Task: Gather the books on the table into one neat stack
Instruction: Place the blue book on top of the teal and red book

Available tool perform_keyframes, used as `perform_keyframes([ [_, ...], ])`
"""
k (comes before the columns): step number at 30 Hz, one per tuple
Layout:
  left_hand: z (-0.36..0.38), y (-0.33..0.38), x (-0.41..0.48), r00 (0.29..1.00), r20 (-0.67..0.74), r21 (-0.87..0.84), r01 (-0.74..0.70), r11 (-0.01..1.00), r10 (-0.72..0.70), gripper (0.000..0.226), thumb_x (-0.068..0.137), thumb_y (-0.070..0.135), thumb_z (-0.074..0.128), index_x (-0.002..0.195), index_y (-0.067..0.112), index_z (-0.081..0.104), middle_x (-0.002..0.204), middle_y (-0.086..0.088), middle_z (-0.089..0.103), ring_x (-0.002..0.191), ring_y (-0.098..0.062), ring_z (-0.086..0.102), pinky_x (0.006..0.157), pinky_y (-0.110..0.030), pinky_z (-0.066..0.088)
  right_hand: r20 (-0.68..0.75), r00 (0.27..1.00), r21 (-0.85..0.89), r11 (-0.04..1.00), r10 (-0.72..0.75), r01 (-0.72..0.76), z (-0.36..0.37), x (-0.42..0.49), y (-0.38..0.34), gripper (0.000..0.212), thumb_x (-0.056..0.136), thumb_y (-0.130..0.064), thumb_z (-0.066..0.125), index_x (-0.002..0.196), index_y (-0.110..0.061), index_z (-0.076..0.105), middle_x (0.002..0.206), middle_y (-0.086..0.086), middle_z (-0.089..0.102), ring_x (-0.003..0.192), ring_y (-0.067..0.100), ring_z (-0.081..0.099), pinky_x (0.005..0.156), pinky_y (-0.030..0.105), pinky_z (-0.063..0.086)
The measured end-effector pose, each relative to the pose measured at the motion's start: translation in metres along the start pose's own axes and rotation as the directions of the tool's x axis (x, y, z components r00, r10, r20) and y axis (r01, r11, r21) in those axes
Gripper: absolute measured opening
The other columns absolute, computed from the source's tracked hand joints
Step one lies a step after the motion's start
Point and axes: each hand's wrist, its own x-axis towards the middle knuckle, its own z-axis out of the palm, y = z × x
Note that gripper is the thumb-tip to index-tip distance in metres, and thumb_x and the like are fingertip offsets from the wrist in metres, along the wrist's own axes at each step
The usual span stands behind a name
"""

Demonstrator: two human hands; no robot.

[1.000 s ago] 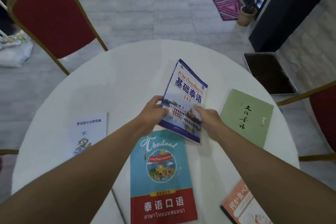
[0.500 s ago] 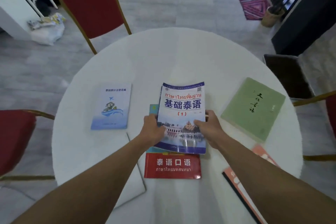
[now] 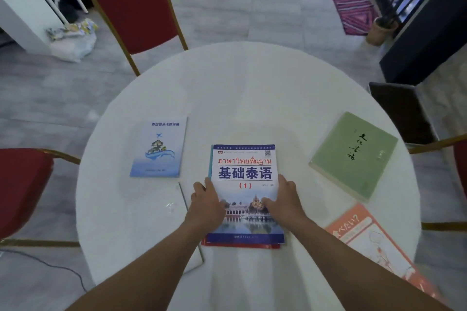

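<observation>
The round white table point(image 3: 252, 98) carries five books, and only two of them are gathered. Near the middle, the blue-and-white Thai textbook point(image 3: 246, 174) lies flat on top of a red-edged book point(image 3: 242, 245), of which only a thin strip shows at the near edge and a teal sliver along the left side. So the stack is begun, roughly square, with three books left to bring in.

Those three lie well apart from it: the green book point(image 3: 353, 156) to the far right, the pale blue booklet point(image 3: 159, 149) to the far left, and the orange book point(image 3: 374, 240) at the near right (its lower end runs blurred toward the table edge).

The left hand point(image 3: 206, 206) presses against the stack's left edge and the right hand point(image 3: 284, 201) lies on its right edge, fingers over the cover; both look to be steadying or squaring, not lifting, with neither closed around anything.

A thin sheet or clear sleeve point(image 3: 192, 242) lies just left of the stack, partly under the left forearm; I cannot tell what it is.
</observation>
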Motion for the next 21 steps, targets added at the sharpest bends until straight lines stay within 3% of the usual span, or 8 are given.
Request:
perform_keyframes([
  [3,-0.002,0.0,0.004,1.0,0.006,0.013,-0.009,1.0,0.009,0.072,0.094,0.036,0.058,0.148,0.008,0.019,0.137,-0.013,0.033,0.123,-0.027,0.046,0.097,-0.036,0.048,0.008,1.0,-0.038,0.999,0.008,-0.008,0.003,0.0,-0.001,0.048,0.086,-0.021,0.072,0.127,-0.017,0.046,0.124,0.008,0.041,0.113,0.025,0.051,0.101,0.036,0.048],
  [9,-0.006,-0.001,0.01,1.0,0.005,-0.045,0.008,0.999,-0.008,0.061,0.089,0.028,0.067,0.138,0.007,0.036,0.138,-0.013,0.037,0.127,-0.029,0.045,0.104,-0.04,0.047,0.017,1.0,-0.019,1.0,-0.01,0.01,0.0,0.001,0.003,0.048,0.084,-0.025,0.075,0.125,-0.019,0.05,0.123,0.005,0.044,0.106,0.019,0.054,0.092,0.032,0.054],
  [14,-0.009,-0.005,0.015,0.999,0.024,-0.057,0.03,0.998,-0.029,0.055,0.085,0.032,0.072,0.127,0.01,0.044,0.134,-0.011,0.04,0.119,-0.026,0.052,0.097,-0.04,0.053,0.034,0.999,-0.044,0.999,-0.026,0.027,0.003,0.0,0.001,0.059,0.088,-0.024,0.073,0.137,-0.015,0.041,0.134,0.007,0.037,0.12,0.021,0.047,0.102,0.034,0.05],
  [21,-0.012,-0.011,0.017,1.0,0.011,-0.091,0.019,0.996,-0.018,0.056,0.08,0.033,0.076,0.123,0.012,0.046,0.131,-0.01,0.042,0.117,-0.029,0.053,0.097,-0.047,0.053,0.022,0.999,-0.071,0.997,-0.029,0.03,0.004,0.002,-0.006,0.047,0.089,-0.023,0.071,0.128,-0.016,0.046,0.131,0.007,0.037,0.115,0.023,0.049,0.096,0.03,0.047],
])
